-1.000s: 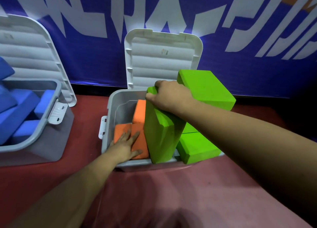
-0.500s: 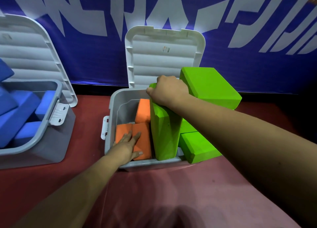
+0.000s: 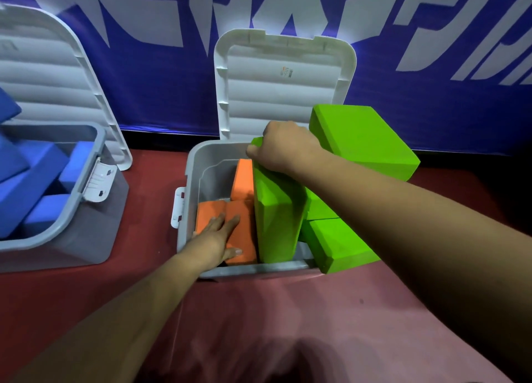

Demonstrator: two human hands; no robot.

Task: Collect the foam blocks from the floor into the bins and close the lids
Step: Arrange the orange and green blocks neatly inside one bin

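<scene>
A grey bin (image 3: 191, 178) stands on the red floor, its white lid (image 3: 283, 86) open and leaning on the wall behind. Orange foam blocks (image 3: 243, 181) lie in its left half. My left hand (image 3: 217, 237) rests flat, fingers spread, on the nearest orange block. An upright green foam block (image 3: 276, 221) stands in the bin's middle, and my right hand (image 3: 283, 148) is shut on its top edge. Two more green blocks stick out over the bin's right side: one high (image 3: 362, 140), one low at the front corner (image 3: 339, 246).
A second grey bin (image 3: 72, 210) at the left holds several blue foam blocks (image 3: 26, 181); its white lid (image 3: 49, 74) is open too. A blue banner with white lettering covers the wall. Bare red floor lies between the bins and in front of them.
The upright green block has gone a little more vertical and deeper into the bin under my right hand. My left hand stays pressed on the orange block.
</scene>
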